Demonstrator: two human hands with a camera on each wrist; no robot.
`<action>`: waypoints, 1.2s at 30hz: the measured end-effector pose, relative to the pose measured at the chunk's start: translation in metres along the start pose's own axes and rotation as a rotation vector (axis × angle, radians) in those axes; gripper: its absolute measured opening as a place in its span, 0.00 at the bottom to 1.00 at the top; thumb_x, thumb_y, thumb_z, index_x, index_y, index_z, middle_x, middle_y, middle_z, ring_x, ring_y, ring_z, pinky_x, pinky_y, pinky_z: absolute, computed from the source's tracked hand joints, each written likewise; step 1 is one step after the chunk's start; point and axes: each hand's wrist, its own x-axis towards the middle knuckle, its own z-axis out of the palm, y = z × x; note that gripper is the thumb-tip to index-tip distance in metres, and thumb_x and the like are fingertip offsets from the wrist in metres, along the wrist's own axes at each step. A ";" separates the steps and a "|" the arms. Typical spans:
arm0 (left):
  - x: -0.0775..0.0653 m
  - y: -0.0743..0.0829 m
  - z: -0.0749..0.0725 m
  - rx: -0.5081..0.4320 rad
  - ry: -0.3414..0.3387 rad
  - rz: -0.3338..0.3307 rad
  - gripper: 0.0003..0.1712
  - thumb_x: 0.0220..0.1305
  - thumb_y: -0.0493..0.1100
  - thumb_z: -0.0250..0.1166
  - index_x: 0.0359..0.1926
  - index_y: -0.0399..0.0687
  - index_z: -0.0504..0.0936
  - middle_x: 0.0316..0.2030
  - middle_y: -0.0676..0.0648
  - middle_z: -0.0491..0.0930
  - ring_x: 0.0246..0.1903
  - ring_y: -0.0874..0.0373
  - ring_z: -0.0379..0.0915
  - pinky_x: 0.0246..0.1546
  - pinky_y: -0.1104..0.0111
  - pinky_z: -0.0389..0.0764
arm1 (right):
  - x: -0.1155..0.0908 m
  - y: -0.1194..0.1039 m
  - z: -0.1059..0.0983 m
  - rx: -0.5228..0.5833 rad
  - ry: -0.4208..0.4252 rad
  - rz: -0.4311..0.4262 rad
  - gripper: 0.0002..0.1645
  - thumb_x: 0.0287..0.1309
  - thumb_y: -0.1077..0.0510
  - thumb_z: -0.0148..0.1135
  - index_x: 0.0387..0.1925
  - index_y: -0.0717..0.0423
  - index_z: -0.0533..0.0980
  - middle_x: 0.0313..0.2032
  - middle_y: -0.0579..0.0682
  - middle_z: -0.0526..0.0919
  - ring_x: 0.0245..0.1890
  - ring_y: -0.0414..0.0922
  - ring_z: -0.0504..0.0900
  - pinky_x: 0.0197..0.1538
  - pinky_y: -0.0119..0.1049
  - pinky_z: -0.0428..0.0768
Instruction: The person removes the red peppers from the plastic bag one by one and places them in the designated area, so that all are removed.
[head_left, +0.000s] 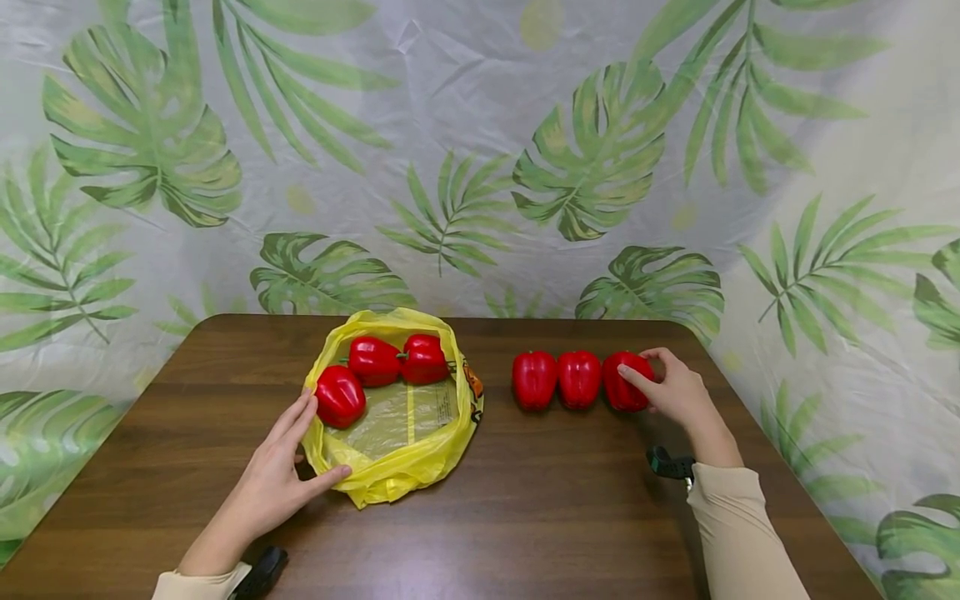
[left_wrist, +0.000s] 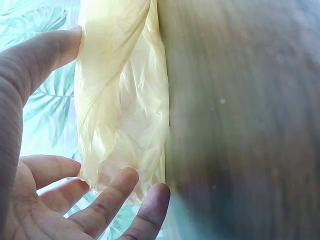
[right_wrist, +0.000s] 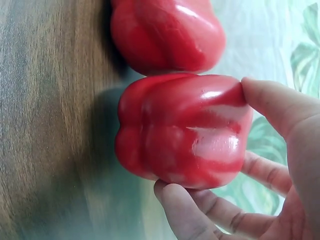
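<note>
At the right end of a row, my right hand (head_left: 678, 392) grips a red bell pepper (head_left: 627, 382), thumb on one side and fingers round the other. The right wrist view shows this pepper (right_wrist: 185, 130) close up, with another pepper (right_wrist: 170, 35) beside it. Two more red bell peppers, one (head_left: 535, 380) and its neighbour (head_left: 579, 379), stand to its left. My left hand (head_left: 273, 479) touches the near left side of an open yellow plastic bag (head_left: 420, 462), thumb and fingers spread and fairly straight. Inside the bag lie three red bell peppers, one (head_left: 341, 397) close to my left fingertips.
Everything rests on a dark brown wooden table (head_left: 525, 533) with rounded far corners. Behind it hangs a pale cloth (head_left: 465, 108) printed with green leaves. Dark wrist devices show at both sleeves, one (head_left: 670, 463) on the right and one (head_left: 262, 572) on the left.
</note>
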 end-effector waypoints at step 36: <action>0.000 0.001 -0.001 -0.001 -0.008 0.000 0.64 0.56 0.56 0.84 0.81 0.28 0.59 0.81 0.29 0.56 0.69 0.33 0.72 0.46 0.55 0.91 | 0.004 -0.002 0.008 -0.042 -0.013 0.023 0.49 0.73 0.27 0.56 0.76 0.59 0.62 0.55 0.73 0.83 0.26 0.50 0.88 0.34 0.38 0.82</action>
